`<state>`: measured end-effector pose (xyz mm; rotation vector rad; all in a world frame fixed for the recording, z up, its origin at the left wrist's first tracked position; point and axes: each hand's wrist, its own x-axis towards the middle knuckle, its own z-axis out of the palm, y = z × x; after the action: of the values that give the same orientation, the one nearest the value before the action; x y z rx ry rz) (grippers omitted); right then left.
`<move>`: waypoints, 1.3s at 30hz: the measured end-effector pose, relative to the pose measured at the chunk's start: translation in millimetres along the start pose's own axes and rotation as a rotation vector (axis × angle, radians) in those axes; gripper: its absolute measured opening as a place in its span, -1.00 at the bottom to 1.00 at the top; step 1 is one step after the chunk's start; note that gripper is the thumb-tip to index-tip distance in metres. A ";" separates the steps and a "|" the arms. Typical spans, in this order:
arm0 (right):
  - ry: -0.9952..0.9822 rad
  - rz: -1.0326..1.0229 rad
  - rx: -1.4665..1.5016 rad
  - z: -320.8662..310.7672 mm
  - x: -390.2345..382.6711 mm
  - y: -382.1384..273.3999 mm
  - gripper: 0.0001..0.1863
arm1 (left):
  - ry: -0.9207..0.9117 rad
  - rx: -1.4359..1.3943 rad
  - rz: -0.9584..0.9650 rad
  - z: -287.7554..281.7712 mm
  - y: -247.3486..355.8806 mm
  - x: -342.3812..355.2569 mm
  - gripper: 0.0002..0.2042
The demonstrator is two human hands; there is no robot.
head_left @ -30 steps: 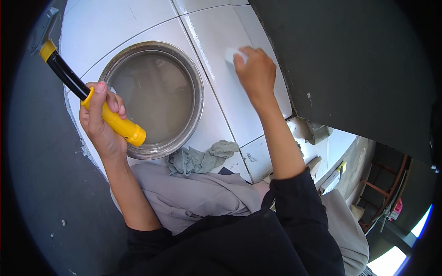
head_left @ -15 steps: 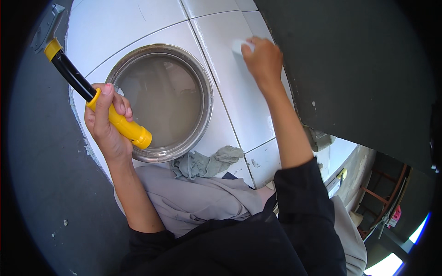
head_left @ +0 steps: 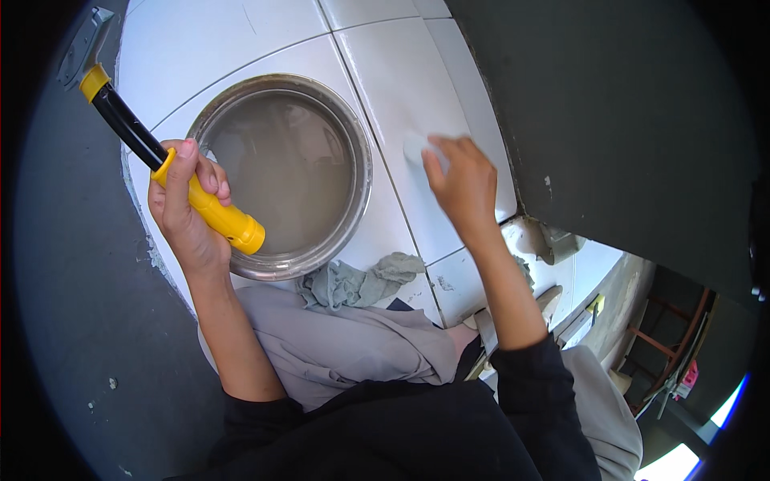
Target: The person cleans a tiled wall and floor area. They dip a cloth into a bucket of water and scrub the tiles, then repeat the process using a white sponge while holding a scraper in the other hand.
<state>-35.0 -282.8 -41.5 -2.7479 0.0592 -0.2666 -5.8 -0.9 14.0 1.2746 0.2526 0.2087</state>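
My left hand (head_left: pixel 191 204) is wrapped around a long-handled tool (head_left: pixel 212 210) with a yellow grip and a black shaft. Its metal head (head_left: pixel 82 56) lies over the dark surface at the far left. Below that grip sits a round metal basin (head_left: pixel 281 268) of cloudy greyish water. On the white tiles to the basin's right, my right hand (head_left: pixel 467 184) has its fingers closed on a small white piece (head_left: pixel 415 149), blurred, whose kind I cannot make out. A wet grey-green rag (head_left: pixel 353 282) lies crumpled between the basin and my legs.
A dark panel (head_left: pixel 609 120) rises along the right of the tiles, and a dark surface (head_left: pixel 72 264) borders them on the left. A metal container (head_left: pixel 559 243) stands by the panel's lower corner. A reddish-brown frame (head_left: pixel 670 337) and a pink item (head_left: pixel 687 378) are farther right.
My right hand has slid toward me over the tiles with the white piece, and my right elbow has come back. My left hand and its tool are almost still.
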 end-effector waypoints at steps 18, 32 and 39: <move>-0.093 -0.061 0.011 -18.8 -28.5 -15.1 -0.77 | -0.025 -0.008 -0.003 2.5 0.3 3.0 -0.81; -0.057 -0.073 0.044 -29.4 -75.5 -0.6 -0.78 | -0.032 -0.007 0.025 2.3 5.2 -4.6 -0.79; -0.073 -0.052 0.012 -46.2 -157.2 1.0 -0.76 | -0.047 0.010 0.017 3.1 -0.1 -3.7 -0.79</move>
<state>-198.1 -288.5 -27.7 -2.7475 -0.0335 -0.1802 -8.4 -4.8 15.1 1.2907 0.2032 0.1920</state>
